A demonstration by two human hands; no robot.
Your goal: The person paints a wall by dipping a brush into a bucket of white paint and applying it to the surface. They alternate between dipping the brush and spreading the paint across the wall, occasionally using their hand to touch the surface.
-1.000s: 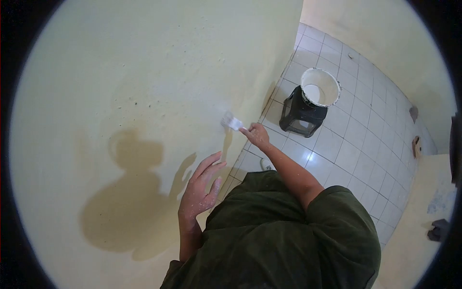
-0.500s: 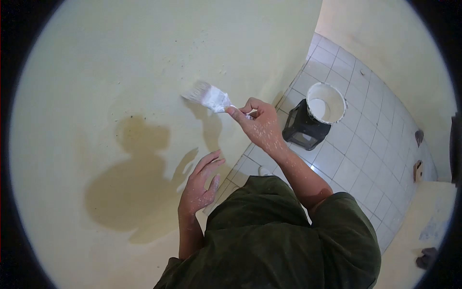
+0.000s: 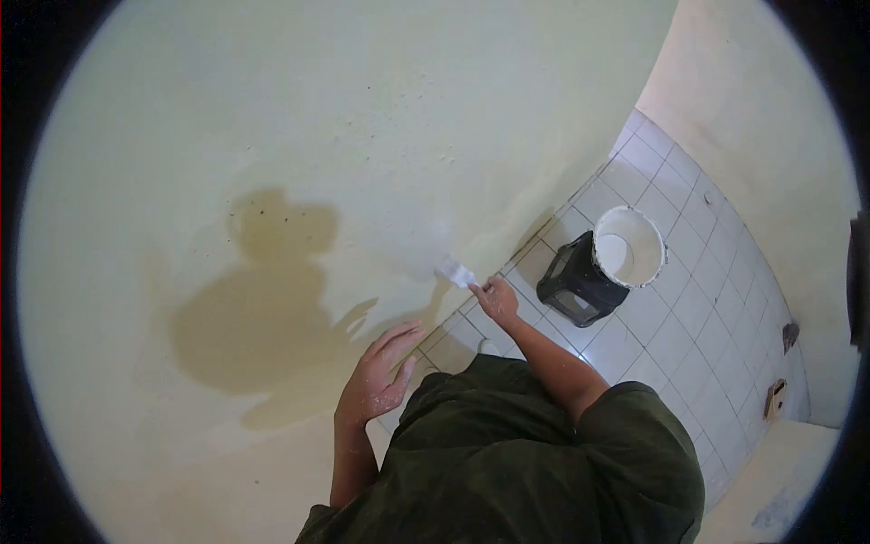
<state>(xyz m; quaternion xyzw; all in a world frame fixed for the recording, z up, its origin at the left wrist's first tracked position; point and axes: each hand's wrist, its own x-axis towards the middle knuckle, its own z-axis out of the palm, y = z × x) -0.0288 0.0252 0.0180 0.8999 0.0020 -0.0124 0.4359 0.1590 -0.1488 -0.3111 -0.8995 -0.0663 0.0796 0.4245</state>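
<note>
My right hand (image 3: 497, 298) grips a paintbrush (image 3: 456, 272) loaded with white paint. The bristles are against or very close to the pale yellow wall (image 3: 227, 109), low down near the floor, and a whitish wet-looking patch shows around them. My left hand (image 3: 381, 376) is held up beside the wall with its fingers stretched out and nothing in it. Specks of white paint dot both hands. Small pits and bumps mark the wall above the brush.
A white paint bucket (image 3: 630, 247) with some white paint inside stands on a black stool (image 3: 580, 286) to the right. White floor tiles (image 3: 698, 308) run along the wall's foot. A small brown object (image 3: 776, 399) lies at the far right.
My right hand has carried the paintbrush down the wall, lower and farther from me. My left hand stays nearly in place. The view has shifted slightly, so the bucket appears lower.
</note>
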